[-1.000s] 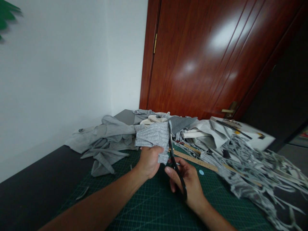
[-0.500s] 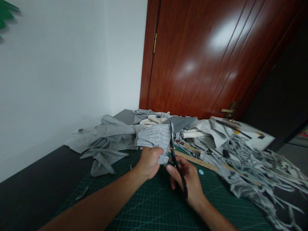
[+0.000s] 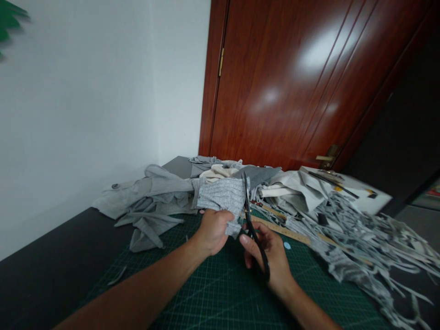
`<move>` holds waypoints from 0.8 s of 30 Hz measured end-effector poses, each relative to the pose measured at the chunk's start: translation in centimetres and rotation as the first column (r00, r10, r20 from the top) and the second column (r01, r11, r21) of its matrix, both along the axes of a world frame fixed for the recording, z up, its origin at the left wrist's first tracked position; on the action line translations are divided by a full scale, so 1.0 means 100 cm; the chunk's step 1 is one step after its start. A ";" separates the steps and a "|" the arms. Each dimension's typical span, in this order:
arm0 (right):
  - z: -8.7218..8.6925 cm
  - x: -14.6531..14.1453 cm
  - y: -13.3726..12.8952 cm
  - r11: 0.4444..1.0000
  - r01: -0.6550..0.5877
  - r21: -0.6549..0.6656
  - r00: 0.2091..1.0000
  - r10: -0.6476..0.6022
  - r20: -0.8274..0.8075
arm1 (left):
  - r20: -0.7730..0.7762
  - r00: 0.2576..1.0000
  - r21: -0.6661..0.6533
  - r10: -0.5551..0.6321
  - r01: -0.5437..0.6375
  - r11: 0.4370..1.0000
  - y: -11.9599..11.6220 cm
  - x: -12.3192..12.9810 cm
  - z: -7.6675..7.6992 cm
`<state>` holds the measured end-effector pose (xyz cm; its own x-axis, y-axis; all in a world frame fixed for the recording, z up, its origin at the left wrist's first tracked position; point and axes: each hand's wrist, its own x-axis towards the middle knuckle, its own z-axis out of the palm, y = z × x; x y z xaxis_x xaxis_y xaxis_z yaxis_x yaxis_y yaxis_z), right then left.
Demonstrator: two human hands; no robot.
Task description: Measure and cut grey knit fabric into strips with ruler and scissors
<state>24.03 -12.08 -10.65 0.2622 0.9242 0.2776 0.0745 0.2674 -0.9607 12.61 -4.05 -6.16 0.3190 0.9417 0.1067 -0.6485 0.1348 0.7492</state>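
Observation:
My left hand (image 3: 215,231) is closed on a piece of light grey ribbed fabric (image 3: 220,195), held up over the green cutting mat (image 3: 220,288). In my right hand (image 3: 270,252) is a pair of black-handled scissors (image 3: 256,236), its blades pointing away from me. The blades lie along the right edge of the ribbed fabric. A small bit of grey cloth shows between the fabric and my right fingers; whether it is still joined I cannot tell.
Grey fabric pieces (image 3: 151,224) lie at the left. A wooden ruler (image 3: 280,229) and a small light-blue disc (image 3: 287,245) rest right of the scissors. Tangled cloth strips (image 3: 367,238) cover the right side. A brown door (image 3: 275,91) stands behind.
The scissors and my right hand have shifted slightly right. The ribbed fabric has also moved a little right, and its lower edge near the scissors looks different.

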 end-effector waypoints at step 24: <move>0.001 0.004 0.004 0.995 0.103 0.011 0.995 -0.103 -0.008 | -0.012 0.950 0.132 -0.312 0.310 0.941 0.020 -0.021 0.016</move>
<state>24.44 -11.72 -10.58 0.3581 0.8888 0.2861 0.0953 0.2701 -0.9581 10.48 -2.04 -4.60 0.5922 0.7733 0.2264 -0.5970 0.2324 0.7678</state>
